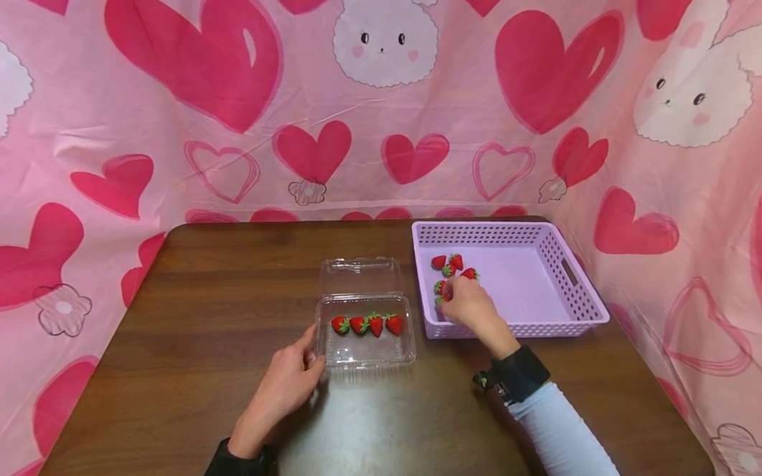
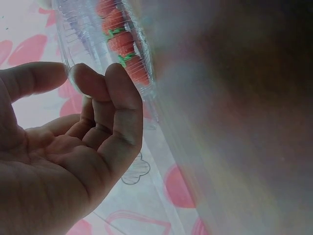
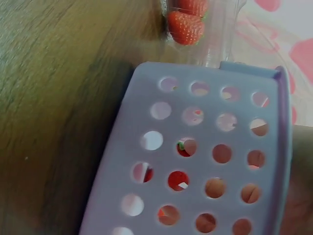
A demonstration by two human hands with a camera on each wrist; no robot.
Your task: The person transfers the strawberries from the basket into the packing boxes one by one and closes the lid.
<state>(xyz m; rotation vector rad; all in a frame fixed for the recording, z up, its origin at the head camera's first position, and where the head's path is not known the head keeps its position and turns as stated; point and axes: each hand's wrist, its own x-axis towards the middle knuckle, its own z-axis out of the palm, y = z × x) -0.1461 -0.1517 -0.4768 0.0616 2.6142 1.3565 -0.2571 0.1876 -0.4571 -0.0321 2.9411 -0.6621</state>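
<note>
A clear plastic clamshell container [image 1: 366, 350] lies with its lid raised at the back. Across its tray runs a row of several red strawberries [image 1: 375, 325]. My left hand [image 1: 289, 376] holds the container's left rim, pinched between thumb and fingertip in the left wrist view. Over the left part of a lilac basket [image 1: 519, 288], my right hand [image 1: 471, 306] reaches down with bent fingers among loose strawberries [image 1: 456, 261]. Its fingertips are at a strawberry by the near left corner; whether they pinch it is hidden. The perforated basket wall [image 3: 205, 117] covers most of that hand in the right wrist view.
The basket stands right of the container on a brown wooden table [image 1: 228, 289], a narrow gap between them. Its side walls rise around the right hand. Behind the table hangs a pink curtain [image 1: 364, 160] with hearts and rabbits.
</note>
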